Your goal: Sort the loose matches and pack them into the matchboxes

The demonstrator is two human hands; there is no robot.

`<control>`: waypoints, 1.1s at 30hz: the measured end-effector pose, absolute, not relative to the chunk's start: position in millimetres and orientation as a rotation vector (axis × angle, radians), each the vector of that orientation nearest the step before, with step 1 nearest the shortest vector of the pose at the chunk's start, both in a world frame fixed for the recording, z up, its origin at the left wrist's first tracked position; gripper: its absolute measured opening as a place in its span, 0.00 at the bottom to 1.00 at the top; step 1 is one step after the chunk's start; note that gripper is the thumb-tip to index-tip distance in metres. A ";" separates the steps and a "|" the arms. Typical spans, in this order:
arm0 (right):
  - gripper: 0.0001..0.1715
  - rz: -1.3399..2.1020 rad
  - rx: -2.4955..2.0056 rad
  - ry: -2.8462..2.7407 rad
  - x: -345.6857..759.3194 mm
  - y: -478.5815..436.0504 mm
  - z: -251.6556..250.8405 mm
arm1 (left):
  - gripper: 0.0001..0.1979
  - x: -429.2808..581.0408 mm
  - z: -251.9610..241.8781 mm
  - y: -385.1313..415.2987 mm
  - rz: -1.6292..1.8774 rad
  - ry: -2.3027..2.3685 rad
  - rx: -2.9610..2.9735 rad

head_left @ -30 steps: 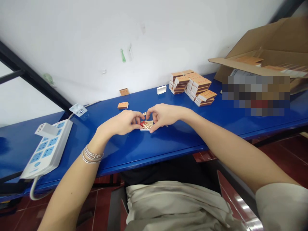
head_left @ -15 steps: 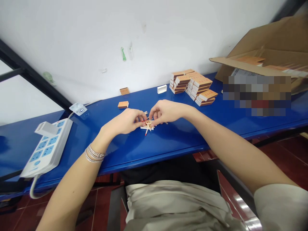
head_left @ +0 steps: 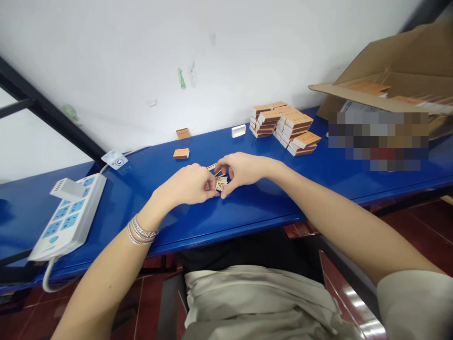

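Observation:
Between my two hands lies a small bunch of matches (head_left: 221, 183), crossing one another on the blue table; any tray under them is mostly covered. My left hand (head_left: 196, 184) presses against the bunch from the left, thumb low and fingers bent around its side. From the right, my right hand (head_left: 240, 171) curls over it, the index finger at the far side and the thumb at the near side. A few matches (head_left: 211, 167) stick out behind the fingers. Further back rest an orange matchbox (head_left: 181, 153), a matchbox sleeve (head_left: 183, 133) against the wall and a white matchbox tray (head_left: 238, 131).
Stacked matchboxes (head_left: 283, 123) stand at the back right. Beyond them is an open cardboard box (head_left: 375, 61) with more matchboxes inside. On the left a white power strip (head_left: 71, 219) lies with a plug adapter in it. The blue table (head_left: 219, 222) ends at a near edge before my lap.
My hands have closed in around the matches, which are now gathered more tightly. The match jutting toward me and the white tray edge beneath no longer show.

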State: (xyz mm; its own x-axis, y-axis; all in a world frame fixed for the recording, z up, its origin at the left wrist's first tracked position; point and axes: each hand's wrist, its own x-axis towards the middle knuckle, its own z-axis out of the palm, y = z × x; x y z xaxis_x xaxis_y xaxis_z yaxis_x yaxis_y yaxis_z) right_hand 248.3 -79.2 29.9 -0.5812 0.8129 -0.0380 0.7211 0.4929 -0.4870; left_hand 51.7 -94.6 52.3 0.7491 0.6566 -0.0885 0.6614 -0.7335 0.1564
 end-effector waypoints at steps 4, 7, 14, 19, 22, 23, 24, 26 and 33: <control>0.40 0.686 -1.299 -2.558 244.2 -81.1 30.0 | 0.09 45.5 56.5 -91.7 -0.037 1.084 2.778; 0.37 0.702 -1.276 -2.538 245.5 -81.3 31.8 | 0.14 44.2 57.2 -90.7 -0.066 1.119 2.800; 0.30 0.700 -1.202 -2.521 248.8 -79.0 31.1 | 0.08 51.8 54.5 -97.4 -0.090 1.110 2.874; 0.25 0.723 -1.188 -2.501 250.1 -79.1 30.7 | 0.08 45.2 58.9 -95.3 0.015 1.160 2.903; 0.22 0.741 -1.171 -2.496 250.8 -79.5 31.5 | 0.09 46.0 56.0 -93.3 0.091 1.174 2.926; 0.21 0.738 -1.167 -2.496 250.9 -79.6 31.7 | 0.09 47.3 54.2 -93.0 0.101 1.178 2.934; 0.22 0.733 -1.163 -2.496 251.0 -79.7 31.9 | 0.09 48.7 52.3 -92.9 0.103 1.184 2.941; 0.22 0.721 -1.150 -2.499 250.9 -79.7 31.9 | 0.10 51.4 48.9 -93.1 0.098 1.201 2.954; 0.20 0.724 -1.142 -2.480 253.2 -78.9 31.7 | 0.10 53.5 46.3 -92.9 0.129 1.282 2.918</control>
